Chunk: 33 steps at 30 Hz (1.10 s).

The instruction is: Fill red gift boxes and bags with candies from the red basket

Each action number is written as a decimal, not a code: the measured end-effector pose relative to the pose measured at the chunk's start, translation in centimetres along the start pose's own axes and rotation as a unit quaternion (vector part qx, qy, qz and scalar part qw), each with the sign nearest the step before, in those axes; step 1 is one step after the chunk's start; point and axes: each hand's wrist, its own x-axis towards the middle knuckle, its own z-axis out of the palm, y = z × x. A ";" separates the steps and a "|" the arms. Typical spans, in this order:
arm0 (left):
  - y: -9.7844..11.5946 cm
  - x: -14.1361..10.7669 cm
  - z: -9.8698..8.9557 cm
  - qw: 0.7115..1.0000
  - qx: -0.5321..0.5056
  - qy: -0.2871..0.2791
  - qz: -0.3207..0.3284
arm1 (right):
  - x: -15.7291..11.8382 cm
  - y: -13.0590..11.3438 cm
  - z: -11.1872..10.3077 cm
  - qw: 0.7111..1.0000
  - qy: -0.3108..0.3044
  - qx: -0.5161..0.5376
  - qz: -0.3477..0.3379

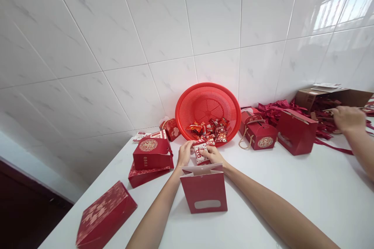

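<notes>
My right hand [215, 155] grips a small red-and-white printed packet [201, 153], with the thumb on its face. At the packet's left edge, my left hand [184, 154] is closed with its fingertips against it. Both hands are just in front of a red mesh basket [187, 105], which leans on the wall. Several shiny red wrapped sweets [220, 129] lie in the basket's lower part. Between my forearms stands a dark red paper gift bag [204, 190], its top open and a pale oval window on its front.
On the left lie a red gift box [106, 214] and stacked red boxes [153, 151]. Handled red boxes [263, 135], a red bag [296, 132], ribbons [276, 107] and a cardboard box [353, 97] stand right. Another person's hand [349, 118] reaches in there. A tiled wall [163, 85] backs the table.
</notes>
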 end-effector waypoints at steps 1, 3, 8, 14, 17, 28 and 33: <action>-0.1 0.0 -0.1 1.000 0.003 0.007 0.005 | 0.0 0.0 0.0 1.000 0.001 0.000 -0.004; -0.4 0.0 -0.2 1.000 0.014 0.015 0.020 | 0.0 -0.1 -0.1 1.000 0.004 0.001 -0.007; -0.7 -0.1 -0.1 0.999 0.024 -0.011 0.024 | 0.0 -0.1 -0.1 1.000 0.012 -0.011 -0.013; -0.9 -0.1 0.0 1.000 -0.015 -0.010 0.005 | 0.0 0.0 -0.2 0.999 0.005 -0.031 -0.025; -1.1 0.0 -0.2 1.000 -0.013 -0.017 0.014 | 0.0 0.1 -0.3 0.999 0.009 -0.034 -0.032; -0.5 -0.3 -0.2 0.993 0.056 0.077 0.067 | 0.1 -0.1 0.0 0.999 0.012 -0.022 -0.028; -0.1 -0.5 0.0 0.990 0.076 0.033 0.115 | -0.1 -0.4 0.1 0.999 0.004 -0.017 -0.028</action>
